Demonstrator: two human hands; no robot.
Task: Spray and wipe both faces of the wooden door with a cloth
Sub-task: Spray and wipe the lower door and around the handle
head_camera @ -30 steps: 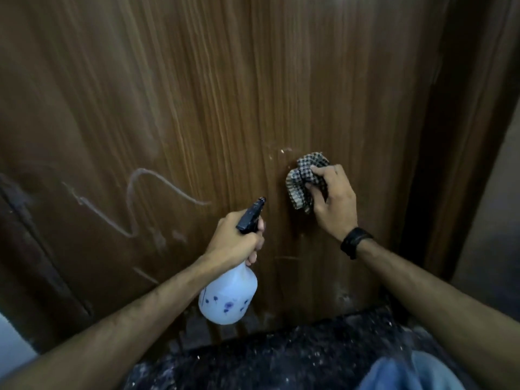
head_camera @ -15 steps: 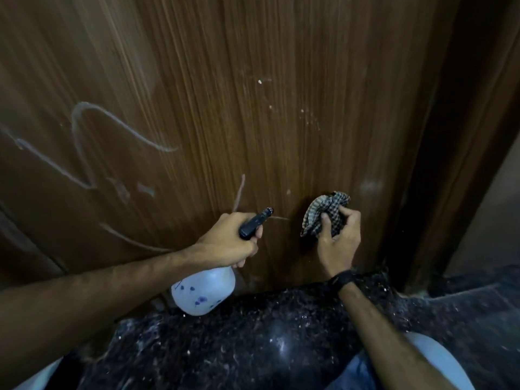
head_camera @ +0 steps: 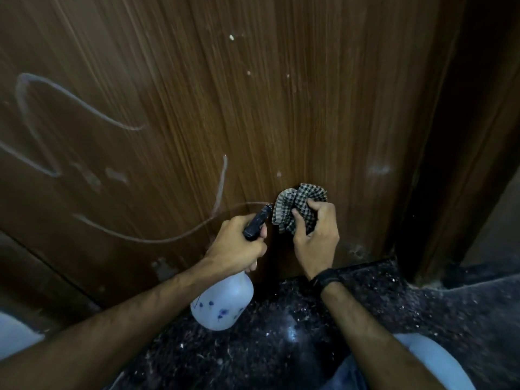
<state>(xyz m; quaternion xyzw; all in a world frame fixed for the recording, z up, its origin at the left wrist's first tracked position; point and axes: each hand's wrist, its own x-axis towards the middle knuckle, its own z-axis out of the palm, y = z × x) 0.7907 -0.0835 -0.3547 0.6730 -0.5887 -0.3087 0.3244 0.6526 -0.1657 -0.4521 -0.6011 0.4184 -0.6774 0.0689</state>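
Observation:
A brown wooden door (head_camera: pixel 253 108) fills the view, with pale chalk-like scribbles on its left half and small white specks higher up. My right hand (head_camera: pixel 315 235) presses a crumpled black-and-white checked cloth (head_camera: pixel 295 206) against the door near its bottom edge. My left hand (head_camera: pixel 236 246) grips the neck of a white spray bottle (head_camera: pixel 222 302) with blue flower prints. The bottle's black nozzle points at the door just left of the cloth. A black band sits on my right wrist.
Dark speckled stone floor (head_camera: pixel 281 333) runs below the door. A dark wooden door frame (head_camera: pixel 464 164) rises at the right. My knees in blue trousers (head_camera: pixel 422 358) show at the bottom right.
The view and both hands have dropped toward the door's bottom edge. The cloth has gone down the door and a little left, ending close beside the spray nozzle.

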